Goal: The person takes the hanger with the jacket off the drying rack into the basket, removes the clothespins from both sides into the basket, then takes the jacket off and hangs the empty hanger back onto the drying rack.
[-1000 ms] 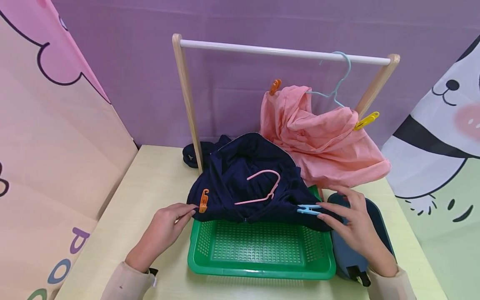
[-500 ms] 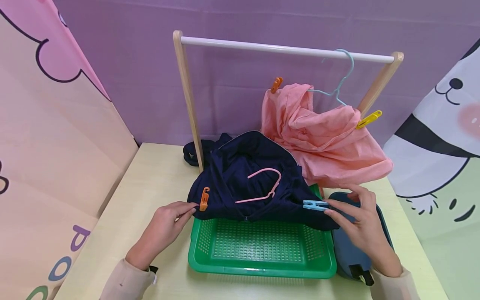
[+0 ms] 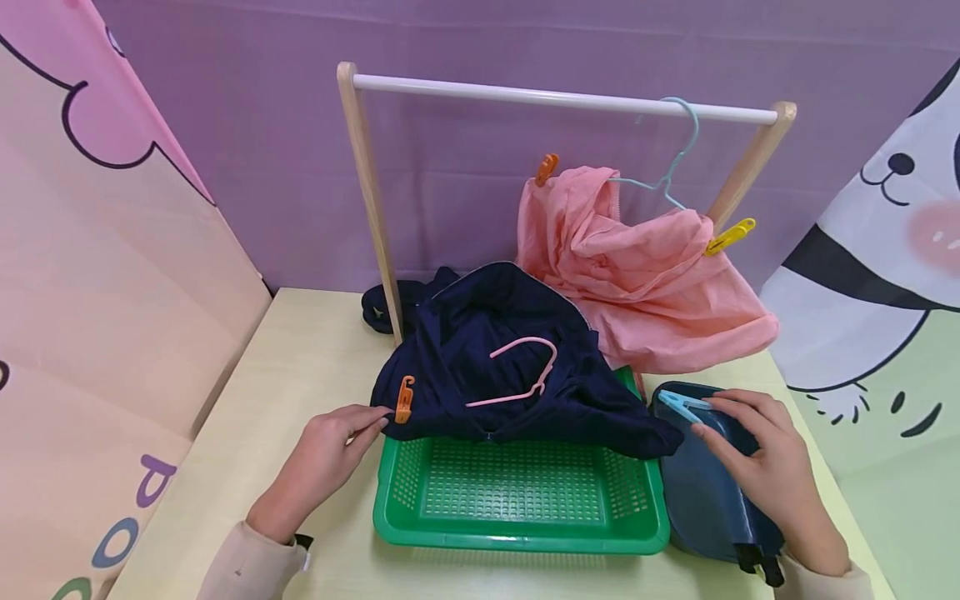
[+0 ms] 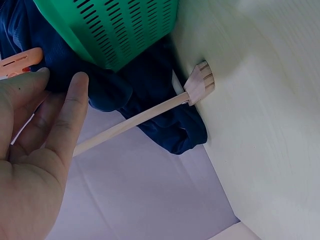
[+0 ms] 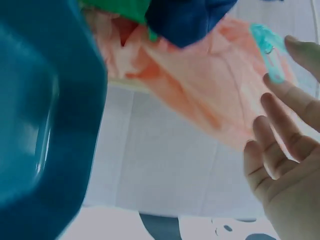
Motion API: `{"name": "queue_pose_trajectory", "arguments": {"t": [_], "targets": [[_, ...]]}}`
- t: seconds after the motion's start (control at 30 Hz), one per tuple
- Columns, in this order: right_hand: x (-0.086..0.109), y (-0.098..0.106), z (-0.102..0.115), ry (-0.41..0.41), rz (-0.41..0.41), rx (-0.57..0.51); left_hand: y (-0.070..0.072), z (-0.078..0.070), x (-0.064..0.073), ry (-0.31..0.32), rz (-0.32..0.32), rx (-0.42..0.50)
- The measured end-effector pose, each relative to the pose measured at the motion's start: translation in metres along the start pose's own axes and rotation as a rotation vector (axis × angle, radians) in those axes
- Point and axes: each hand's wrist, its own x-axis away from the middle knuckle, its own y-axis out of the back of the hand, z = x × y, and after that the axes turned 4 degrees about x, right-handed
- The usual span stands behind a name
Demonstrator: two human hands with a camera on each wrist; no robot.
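Note:
A navy zip jacket (image 3: 525, 417) lies across the back of a green basket (image 3: 517, 546), with a pink hanger (image 3: 551, 358) partly tucked inside it. My left hand (image 3: 322, 454) pinches the jacket's left end, beside an orange clothespin (image 3: 404, 402) on the fabric. In the right wrist view, a light blue clothespin (image 5: 267, 50) is between the thumb and forefinger of my right hand (image 5: 285, 155), its other fingers spread. In the head view, that clothespin is to the right of the jacket, apart from it and over a dark blue bin (image 3: 693, 508).
Behind stands a wooden rack with a white rail (image 3: 562, 98). From it, on a light blue hanger (image 3: 678, 158), hangs a pink garment (image 3: 630, 267) with an orange clothespin (image 3: 547, 169) and a yellow clothespin (image 3: 730, 237). A pale table (image 3: 300, 350) lies beneath.
My right hand has moved right with the light blue clothespin, from over the jacket's right end to above the blue bin. My left hand has kept its pinch in about the same place.

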Motion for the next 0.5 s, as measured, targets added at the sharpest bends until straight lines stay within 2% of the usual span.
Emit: {"name": "queue_pose_trajectory", "arguments": {"t": [0.1, 0.2, 0.5], "targets": [[0.003, 0.002, -0.008, -0.052, 0.012, 0.086, 0.001, 0.0, 0.0, 0.004, 0.002, -0.007], [0.006, 0.003, -0.017, -0.101, 0.063, 0.153, 0.0, 0.0, 0.001, 0.004, 0.0, -0.01], [0.006, -0.002, -0.038, -0.248, 0.333, 0.28, 0.0, 0.002, 0.001, 0.01, -0.005, 0.001]]}}
